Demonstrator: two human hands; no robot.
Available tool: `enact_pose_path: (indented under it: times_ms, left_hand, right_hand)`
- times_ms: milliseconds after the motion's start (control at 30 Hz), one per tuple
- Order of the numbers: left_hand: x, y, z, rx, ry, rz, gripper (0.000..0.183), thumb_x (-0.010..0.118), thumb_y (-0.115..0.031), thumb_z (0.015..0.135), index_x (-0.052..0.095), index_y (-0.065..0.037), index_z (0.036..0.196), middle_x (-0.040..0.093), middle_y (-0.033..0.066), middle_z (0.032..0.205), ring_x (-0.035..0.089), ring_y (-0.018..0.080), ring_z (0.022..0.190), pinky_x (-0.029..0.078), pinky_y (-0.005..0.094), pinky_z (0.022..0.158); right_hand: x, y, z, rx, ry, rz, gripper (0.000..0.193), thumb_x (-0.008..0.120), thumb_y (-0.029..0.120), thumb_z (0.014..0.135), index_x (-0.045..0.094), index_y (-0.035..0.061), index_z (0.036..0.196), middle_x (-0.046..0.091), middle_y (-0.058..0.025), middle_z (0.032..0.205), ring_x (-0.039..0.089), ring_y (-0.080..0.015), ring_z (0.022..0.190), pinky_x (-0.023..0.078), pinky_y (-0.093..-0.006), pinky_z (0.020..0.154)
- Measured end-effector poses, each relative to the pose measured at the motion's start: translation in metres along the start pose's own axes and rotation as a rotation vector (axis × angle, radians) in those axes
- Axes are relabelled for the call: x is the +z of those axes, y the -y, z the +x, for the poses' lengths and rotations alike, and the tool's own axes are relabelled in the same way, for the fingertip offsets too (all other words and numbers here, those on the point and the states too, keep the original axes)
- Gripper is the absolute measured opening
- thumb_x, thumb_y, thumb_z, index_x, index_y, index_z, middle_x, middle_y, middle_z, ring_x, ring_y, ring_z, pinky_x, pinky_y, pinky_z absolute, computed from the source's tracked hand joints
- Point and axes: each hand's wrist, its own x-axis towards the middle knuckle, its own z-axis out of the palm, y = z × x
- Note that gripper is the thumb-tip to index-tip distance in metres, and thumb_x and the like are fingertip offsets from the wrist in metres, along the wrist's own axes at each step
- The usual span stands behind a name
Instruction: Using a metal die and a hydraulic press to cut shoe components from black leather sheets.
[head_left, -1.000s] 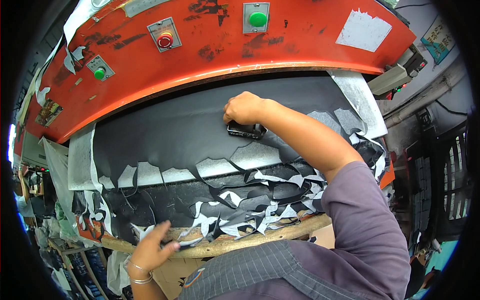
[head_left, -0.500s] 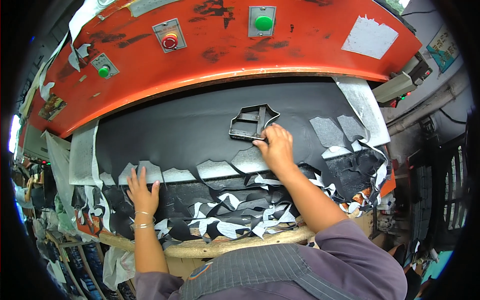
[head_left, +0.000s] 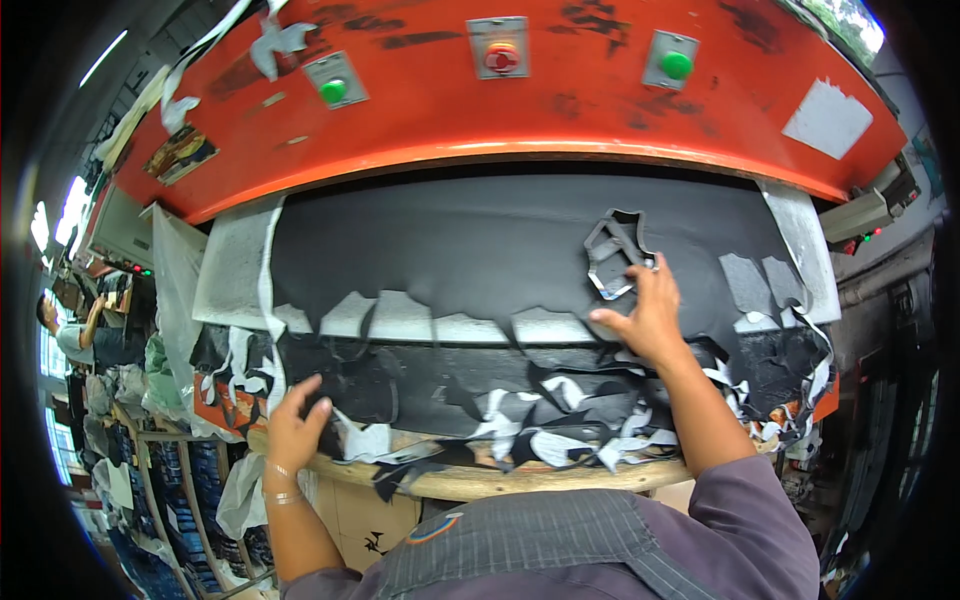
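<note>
Die [head_left: 622, 238] over right half of sheet [head_left: 450, 240]; scraps [head_left: 495, 420] before sheet, panel [head_left: 420, 110] behind.

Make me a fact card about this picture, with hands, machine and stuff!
Left grip: open, near the scraps; touching unclear
Right grip: open, at the near side of the metal frame
Metal frame: on the dark sheet
Scraps: black and white, along the wooden edge
Machine: orange, two green buttons, one red button
Other person: far left

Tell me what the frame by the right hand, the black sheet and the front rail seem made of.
Frame: probably metal, grey, with glints along its edges. Black sheet: perhaps leather or coated fabric, smooth with a soft sheen. Front rail: likely wood, matt, mottled tan.
</note>
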Motion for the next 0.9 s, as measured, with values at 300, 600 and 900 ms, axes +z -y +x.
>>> enact_pose_path:
  times_ms: [300, 600, 900]
  left_hand:
    - [-0.055, 0.135, 0.162, 0.278, -0.235, 0.048, 0.030, 0.063, -0.021, 0.087, 0.065, -0.003, 0.110, 0.065, 0.0170, 0.112, 0.061, 0.0329, 0.105, 0.046, 0.0372, 0.091]
    - [-0.057, 0.220, 0.160, 0.437, -0.080, 0.285, 0.038, 0.053, -0.020, 0.090, 0.059, -0.007, 0.125, 0.054, 0.0100, 0.136, 0.044, 0.0315, 0.130, 0.029, 0.0477, 0.109]
    - [-0.060, 0.243, 0.165, 0.390, -0.159, -0.045, 0.043, 0.061, -0.012, 0.082, 0.047, -0.004, 0.122, 0.058, 0.0155, 0.125, 0.049, 0.0316, 0.122, 0.031, 0.0465, 0.103]
  right_hand:
    - [0.037, 0.072, 0.001, 0.364, -0.316, -0.036, 0.054, 0.085, 0.034, 0.057, 0.053, 0.0023, 0.087, 0.059, -0.0163, 0.087, 0.057, -0.0341, 0.088, 0.045, -0.0412, 0.079]
    - [0.208, 0.352, 0.040, -0.213, 0.052, 0.238, 0.064, 0.090, 0.033, 0.052, 0.050, 0.0042, 0.093, 0.053, -0.0255, 0.114, 0.042, -0.0436, 0.127, 0.037, -0.0466, 0.101]
    - [0.293, 0.426, 0.070, -0.434, 0.131, 0.086, 0.071, 0.087, 0.039, 0.056, 0.051, 0.0015, 0.105, 0.048, -0.0308, 0.126, 0.031, -0.0450, 0.135, 0.027, -0.0486, 0.109]
